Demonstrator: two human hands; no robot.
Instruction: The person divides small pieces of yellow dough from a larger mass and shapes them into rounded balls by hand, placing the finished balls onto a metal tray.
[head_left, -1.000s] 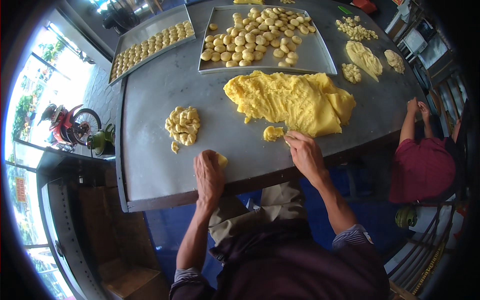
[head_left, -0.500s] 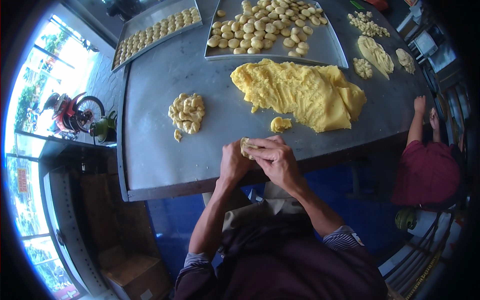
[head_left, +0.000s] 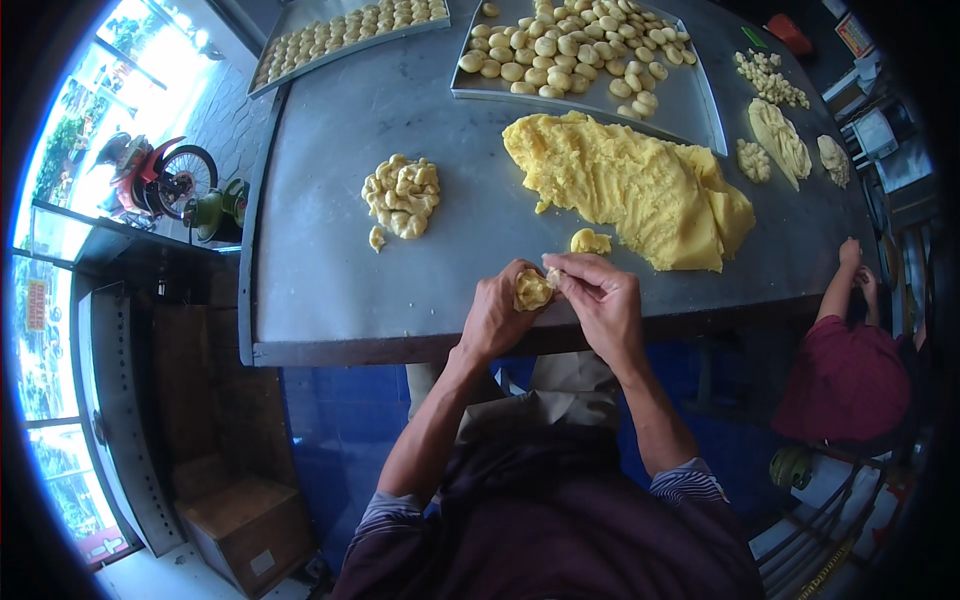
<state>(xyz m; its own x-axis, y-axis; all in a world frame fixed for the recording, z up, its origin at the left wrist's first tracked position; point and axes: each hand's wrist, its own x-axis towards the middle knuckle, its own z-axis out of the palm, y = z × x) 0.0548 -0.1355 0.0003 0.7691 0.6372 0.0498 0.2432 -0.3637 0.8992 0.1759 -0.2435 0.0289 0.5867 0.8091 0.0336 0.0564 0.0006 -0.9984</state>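
Observation:
My left hand (head_left: 490, 312) is curled around a small dough ball (head_left: 532, 291), whose upturned side shows yellow inside a paler rim. Right beside it, my right hand (head_left: 610, 305) pinches a small pale bit of dough (head_left: 554, 277) between thumb and fingers; whether that bit is still joined to the ball I cannot tell. Both hands are over the table's near edge. Just beyond the right hand lies a little yellow lump (head_left: 590, 241), and behind that a large yellow mass of dough (head_left: 635, 195). To the left sits a heap of pale dough pieces (head_left: 402, 197) with one loose scrap (head_left: 376, 238).
A metal tray (head_left: 715, 125) of round dough balls stands at the back, and another tray (head_left: 268, 84) with neat rows is at the far left. More dough lumps (head_left: 780, 140) lie far right. A person in a maroon top (head_left: 845, 385) works at the table's right side.
My right fingers have moved off the top of the dough ball to its right and now pinch a bit. The ball's yellow inside has come into view. The whole view has shifted slightly.

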